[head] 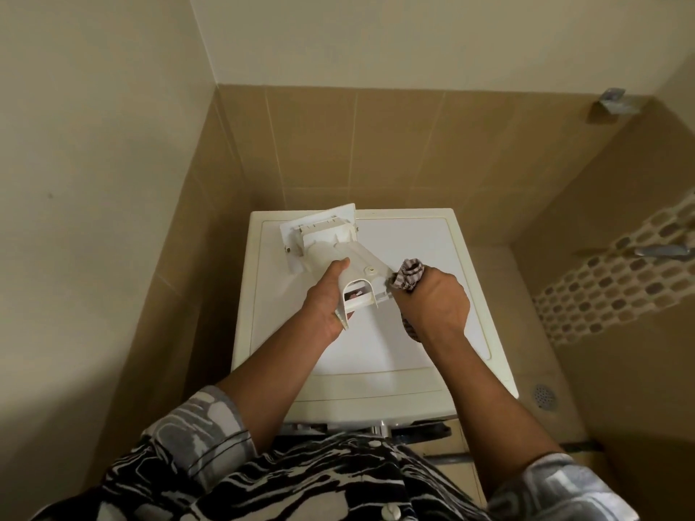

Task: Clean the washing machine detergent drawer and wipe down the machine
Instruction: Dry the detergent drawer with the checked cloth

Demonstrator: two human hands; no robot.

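Holding a white plastic detergent drawer (pixel 338 253) over the top of a white washing machine (pixel 432 238), a person stands at the machine, seen from above through a head-worn camera. The left hand (pixel 325 302) has its grip on the drawer's near, narrow end: the thumb lies along the upper face and the fingers curl underneath, a little of them showing through an opening in that end. From this grip the drawer reaches away from the person and slightly left, ending in its wide flat front panel at the far end, above the machine's back left corner.

Just to the right of that grip, the right hand (pixel 436 302) is closed in a tight grip around a bunched, striped grey and white cloth (pixel 410 274). The wad sticks out beyond the knuckles and touches the drawer's right edge. A loose end of the cloth hangs below the wrist.

Under both hands lies the machine's flat lid. Beyond the grips rises a tan tiled wall (pixel 376 144). Far to the right of the right hand, a round floor drain (pixel 544 395) sits in the floor. Black and white patterned sleeves (pixel 199 419) are pushed up both forearms.
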